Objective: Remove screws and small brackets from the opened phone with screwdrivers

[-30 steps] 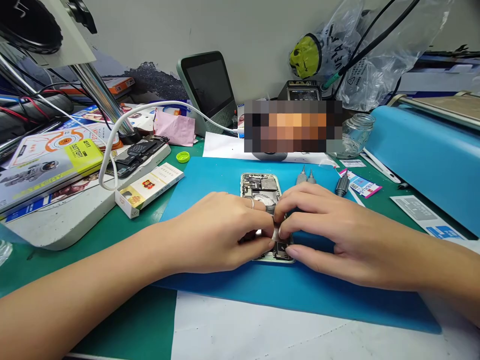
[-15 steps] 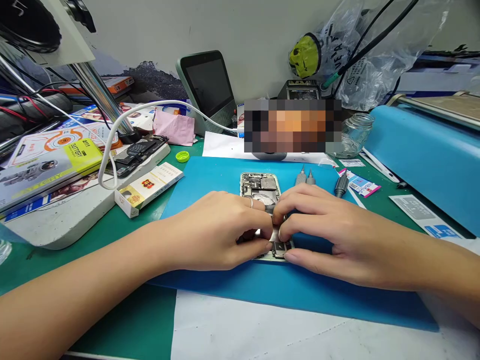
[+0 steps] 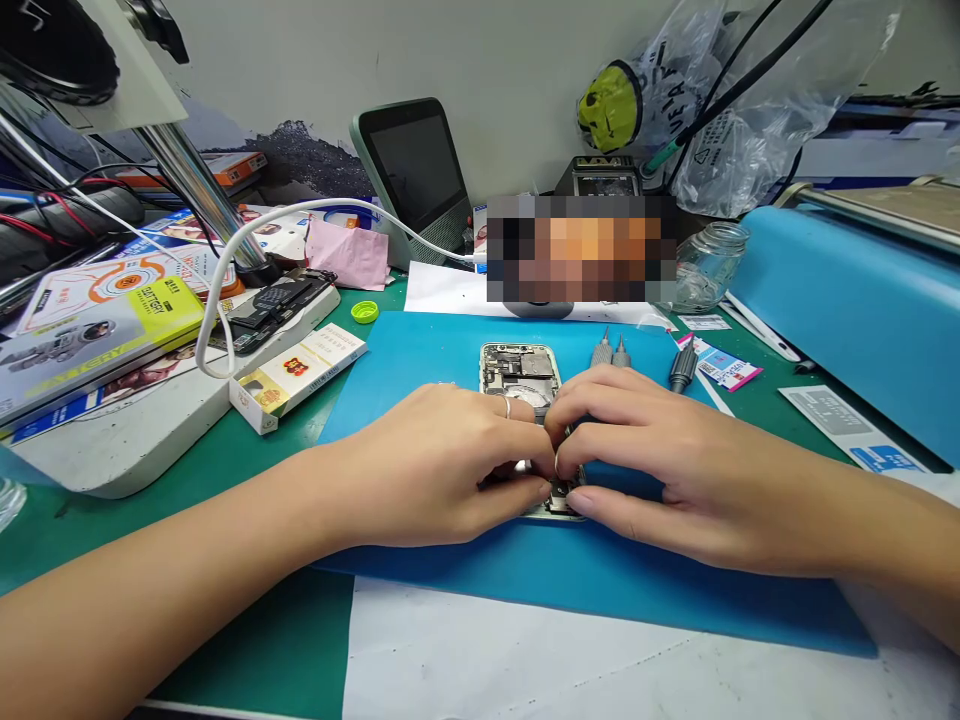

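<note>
2 hands at phone on blu mat, grn desk, gry wall; grips unclear.

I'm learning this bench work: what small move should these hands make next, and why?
Perhaps ease the left hand slightly aside, if nothing needs holding: it and the right hand crowd the opened phone, hiding much of its middle.
</note>
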`<act>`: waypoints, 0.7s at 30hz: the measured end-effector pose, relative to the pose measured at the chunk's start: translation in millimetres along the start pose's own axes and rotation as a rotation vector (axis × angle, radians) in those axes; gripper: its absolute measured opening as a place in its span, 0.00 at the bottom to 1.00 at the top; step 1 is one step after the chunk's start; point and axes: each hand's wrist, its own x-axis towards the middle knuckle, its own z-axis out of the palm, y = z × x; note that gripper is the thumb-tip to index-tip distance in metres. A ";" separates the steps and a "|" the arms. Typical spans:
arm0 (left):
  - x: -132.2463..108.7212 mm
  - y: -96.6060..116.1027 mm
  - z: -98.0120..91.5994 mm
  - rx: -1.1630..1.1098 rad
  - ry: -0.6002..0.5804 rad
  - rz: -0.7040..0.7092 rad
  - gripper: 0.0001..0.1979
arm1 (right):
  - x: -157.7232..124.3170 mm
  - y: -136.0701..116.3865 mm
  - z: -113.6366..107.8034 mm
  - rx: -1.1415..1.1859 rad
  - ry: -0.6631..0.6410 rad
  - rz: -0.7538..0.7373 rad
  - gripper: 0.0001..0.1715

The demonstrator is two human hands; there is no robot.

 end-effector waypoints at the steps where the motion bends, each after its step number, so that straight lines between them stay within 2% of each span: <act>1: 0.1 0.2 0.8 0.009 0.008 0.002 0.07 | 0.2 0.0 0.3 -0.002 0.003 0.001 0.08; 10: 1.9 0.9 5.3 0.008 0.042 0.015 0.05 | 2.2 0.4 2.3 -0.008 0.029 -0.013 0.08; 21: 1.7 1.6 5.7 -0.048 -0.004 -0.002 0.07 | 0.0 -0.6 1.4 -0.063 0.018 -0.030 0.09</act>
